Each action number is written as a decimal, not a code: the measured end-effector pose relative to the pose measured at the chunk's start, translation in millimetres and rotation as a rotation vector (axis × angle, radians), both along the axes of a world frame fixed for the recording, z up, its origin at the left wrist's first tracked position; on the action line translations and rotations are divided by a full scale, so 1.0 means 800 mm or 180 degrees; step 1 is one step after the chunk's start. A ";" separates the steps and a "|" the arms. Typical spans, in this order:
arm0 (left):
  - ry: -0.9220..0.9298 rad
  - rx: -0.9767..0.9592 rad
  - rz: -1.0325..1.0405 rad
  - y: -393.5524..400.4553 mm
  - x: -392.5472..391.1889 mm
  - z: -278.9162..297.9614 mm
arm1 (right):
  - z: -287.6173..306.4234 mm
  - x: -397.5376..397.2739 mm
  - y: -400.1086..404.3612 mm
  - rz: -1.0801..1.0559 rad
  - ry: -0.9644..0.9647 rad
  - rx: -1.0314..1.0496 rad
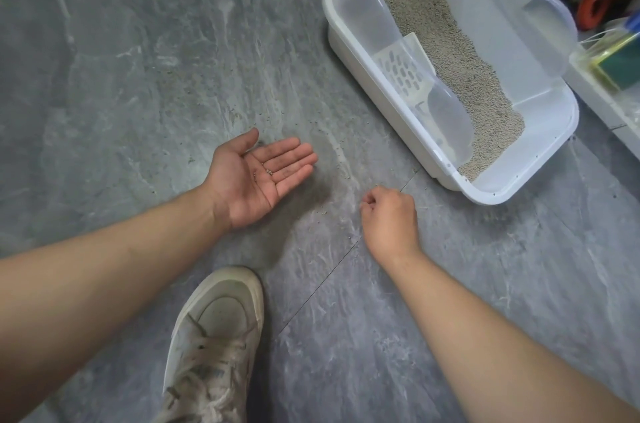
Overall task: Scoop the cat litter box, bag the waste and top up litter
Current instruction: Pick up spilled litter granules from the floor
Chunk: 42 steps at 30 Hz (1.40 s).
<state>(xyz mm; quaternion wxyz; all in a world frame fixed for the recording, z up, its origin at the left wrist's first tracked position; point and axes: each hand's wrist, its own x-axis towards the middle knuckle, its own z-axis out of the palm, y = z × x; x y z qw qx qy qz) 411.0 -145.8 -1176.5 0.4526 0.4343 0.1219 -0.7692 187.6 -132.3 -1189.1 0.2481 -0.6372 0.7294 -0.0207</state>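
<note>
Grey granules (267,170) rest in the flat, upturned left hand (258,177), a tray while the right hand (389,215), fingertips pinched, picks strays off the floor (138,76).

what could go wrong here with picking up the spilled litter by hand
1. The left hand lies open and nearly flat with a few litter granules on it; a tilt could roll them back onto the floor.
2. The right hand pinches at tiny grains, so scattered ones may get missed.
3. The shoe stands close by and might crush or spread grains.
</note>
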 end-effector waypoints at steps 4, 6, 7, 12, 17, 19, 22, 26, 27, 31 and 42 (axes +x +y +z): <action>-0.0020 0.0003 -0.0023 0.000 -0.001 0.000 | 0.001 0.002 -0.010 0.0454 0.0207 0.0031; -0.0029 -0.0002 -0.0037 0.000 -0.003 0.000 | 0.003 0.008 -0.015 0.0620 0.0422 0.0173; -0.0032 0.0000 -0.0040 0.000 -0.003 0.000 | 0.003 0.011 -0.018 0.0661 0.0483 0.0249; -0.0054 0.0011 -0.0048 0.000 -0.002 0.000 | 0.003 0.021 -0.025 0.0454 0.0269 -0.0164; -0.0029 0.0017 -0.0017 0.001 0.003 -0.002 | -0.004 0.023 -0.034 0.0616 0.0083 -0.0360; -0.0004 0.0026 -0.0002 0.001 0.004 -0.002 | -0.006 0.024 -0.039 0.0686 0.0061 -0.0376; 0.0016 0.0014 -0.0009 0.000 0.003 -0.002 | -0.006 0.023 -0.042 0.0936 0.0170 -0.0446; 0.0046 -0.0036 -0.0038 -0.001 0.001 0.000 | -0.002 0.025 -0.040 0.1301 0.0560 -0.0307; 0.0058 -0.0050 -0.0039 -0.001 0.000 0.001 | 0.000 0.027 -0.040 0.1287 0.0639 -0.0191; 0.0129 -0.0032 -0.0035 -0.001 0.000 0.002 | 0.031 0.048 -0.031 0.0852 -0.0072 -0.0182; 0.0572 -0.0395 -0.0144 -0.017 -0.005 0.044 | 0.114 0.104 -0.009 0.0497 -0.1750 -0.0606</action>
